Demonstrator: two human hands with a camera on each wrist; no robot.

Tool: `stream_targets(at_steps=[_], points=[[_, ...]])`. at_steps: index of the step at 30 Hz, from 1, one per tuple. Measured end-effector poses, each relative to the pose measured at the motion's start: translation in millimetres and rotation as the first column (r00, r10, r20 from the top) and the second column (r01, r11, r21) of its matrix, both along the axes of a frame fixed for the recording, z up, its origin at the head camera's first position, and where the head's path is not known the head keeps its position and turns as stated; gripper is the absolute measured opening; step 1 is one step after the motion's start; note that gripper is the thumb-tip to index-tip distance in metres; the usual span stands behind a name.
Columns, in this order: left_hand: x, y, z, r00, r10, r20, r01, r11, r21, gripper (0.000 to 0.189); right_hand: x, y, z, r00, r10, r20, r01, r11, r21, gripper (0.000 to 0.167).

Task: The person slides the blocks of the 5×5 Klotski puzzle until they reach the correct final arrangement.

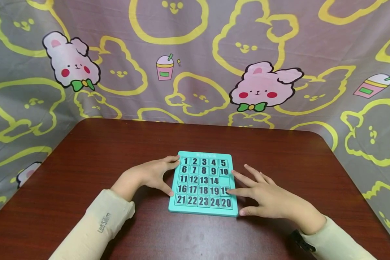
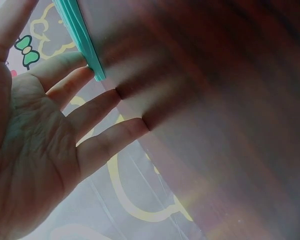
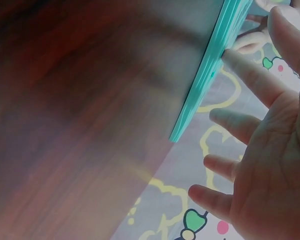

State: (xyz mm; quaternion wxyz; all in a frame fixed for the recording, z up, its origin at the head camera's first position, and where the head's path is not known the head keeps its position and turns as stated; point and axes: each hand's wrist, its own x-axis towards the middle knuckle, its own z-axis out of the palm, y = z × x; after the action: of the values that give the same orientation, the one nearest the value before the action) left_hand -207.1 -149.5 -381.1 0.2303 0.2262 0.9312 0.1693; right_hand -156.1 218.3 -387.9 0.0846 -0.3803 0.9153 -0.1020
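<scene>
A turquoise sliding number puzzle [image 1: 203, 214] lies flat on the table, its numbered tiles in rows. The single gap [image 1: 224, 181] is at the right end of the row with 11 to 14. Directly below that gap is the 15 tile [image 1: 223, 190], and the 20 tile [image 1: 226, 203] fills the lower right corner. My right hand [image 1: 266, 198] is spread at the right side, index fingertip on the 15 tile and thumb by the lower corner. Along the left edge, my left hand [image 1: 151, 175] touches the frame with thumb and fingertips, its fingers [image 2: 97, 110] extended.
The puzzle rests on a dark reddish-brown wooden table [image 1: 117, 144] with rounded back corners. Behind and beside it hangs a curtain [image 1: 195, 54] printed with cartoon rabbits and drink cups. A dark strap [image 1: 302, 241] sits around my right wrist.
</scene>
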Motion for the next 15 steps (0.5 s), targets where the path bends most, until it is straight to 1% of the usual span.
stream_targets(at_steps=[8,15], points=[[-0.9,-0.3,-1.9,1.0,-0.003,-0.01,0.003,1.0,0.009,0.108,-5.7,1,0.2,1.0,-0.02,0.019,0.02,1.0,-0.019,0.056],[-1.2,-0.5,-2.0,1.0,-0.006,-0.014,0.006,1.0,0.015,0.108,-12.0,1,-1.2,0.997,-0.054,0.051,0.054,0.998,-0.007,0.059]])
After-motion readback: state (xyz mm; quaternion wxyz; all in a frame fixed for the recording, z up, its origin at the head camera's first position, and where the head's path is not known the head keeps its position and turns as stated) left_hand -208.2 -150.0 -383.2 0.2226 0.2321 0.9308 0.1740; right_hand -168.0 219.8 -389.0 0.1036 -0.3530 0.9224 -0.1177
